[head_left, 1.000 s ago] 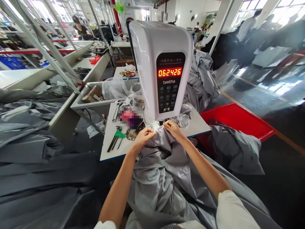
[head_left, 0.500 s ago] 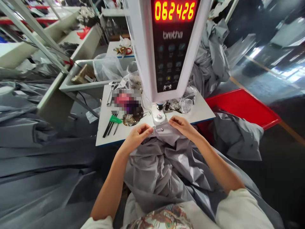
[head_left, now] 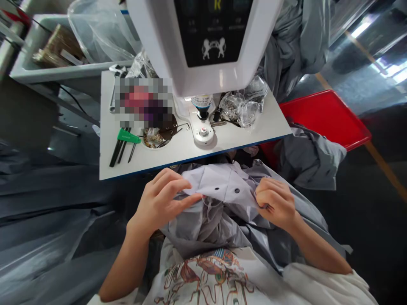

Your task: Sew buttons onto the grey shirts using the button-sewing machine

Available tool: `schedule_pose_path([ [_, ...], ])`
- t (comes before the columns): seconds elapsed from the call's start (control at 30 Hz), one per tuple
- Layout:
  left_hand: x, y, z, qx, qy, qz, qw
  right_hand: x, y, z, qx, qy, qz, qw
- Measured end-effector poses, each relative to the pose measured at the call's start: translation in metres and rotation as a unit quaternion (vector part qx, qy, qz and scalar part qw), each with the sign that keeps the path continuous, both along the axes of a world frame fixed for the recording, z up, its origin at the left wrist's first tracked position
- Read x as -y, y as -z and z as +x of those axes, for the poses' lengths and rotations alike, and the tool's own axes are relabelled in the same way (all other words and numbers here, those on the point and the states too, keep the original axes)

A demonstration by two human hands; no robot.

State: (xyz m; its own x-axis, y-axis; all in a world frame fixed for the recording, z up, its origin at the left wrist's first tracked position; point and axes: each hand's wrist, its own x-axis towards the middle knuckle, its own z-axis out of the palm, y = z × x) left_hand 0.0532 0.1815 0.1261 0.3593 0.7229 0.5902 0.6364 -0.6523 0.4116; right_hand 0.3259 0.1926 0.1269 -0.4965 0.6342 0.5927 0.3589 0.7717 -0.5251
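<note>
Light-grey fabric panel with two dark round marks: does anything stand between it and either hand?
Nothing visible does: the left hand touches the light-grey fabric panel at its left end, and the right hand grips its right end.

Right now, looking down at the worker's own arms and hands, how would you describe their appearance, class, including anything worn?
The left hand and right hand are ungloved, with bare wrists. The forearms are uncovered, slender and tapering toward the wrist. Above them are loose, plain off-white short sleeves, belonging to a white shirt with a multicoloured print across the front.
</note>
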Motion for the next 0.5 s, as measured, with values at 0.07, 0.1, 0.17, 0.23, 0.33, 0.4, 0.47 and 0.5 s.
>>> schedule_pose_path([
  [0.07,0.001,0.006,0.007,-0.043,0.009,0.025,0.999,0.005,0.002,0.001,0.017,0.002,0.011,1.000],
  [0.1,0.001,0.011,0.011,-0.064,0.018,0.037,0.997,0.006,0.004,0.001,0.020,0.004,0.013,1.000],
  [0.17,0.003,0.020,0.019,-0.081,0.032,0.057,0.995,0.009,0.008,0.001,0.017,0.014,0.020,1.000],
  [0.23,0.006,0.030,0.025,-0.056,0.043,0.078,0.994,0.012,0.014,0.003,0.015,0.023,0.045,0.999],
  [0.33,0.011,0.042,0.023,0.015,0.041,0.087,0.995,0.017,0.025,0.010,0.036,0.019,0.095,0.995],
  [0.4,0.016,0.047,0.015,0.061,0.017,0.084,0.994,0.021,0.035,0.015,0.056,0.032,0.104,0.992],
  [0.47,0.021,0.050,0.003,0.110,-0.023,0.095,0.989,0.023,0.045,0.020,0.070,0.064,0.097,0.991],
  [0.5,0.024,0.052,-0.003,0.129,-0.046,0.105,0.985,0.023,0.051,0.022,0.079,0.081,0.090,0.989],
])
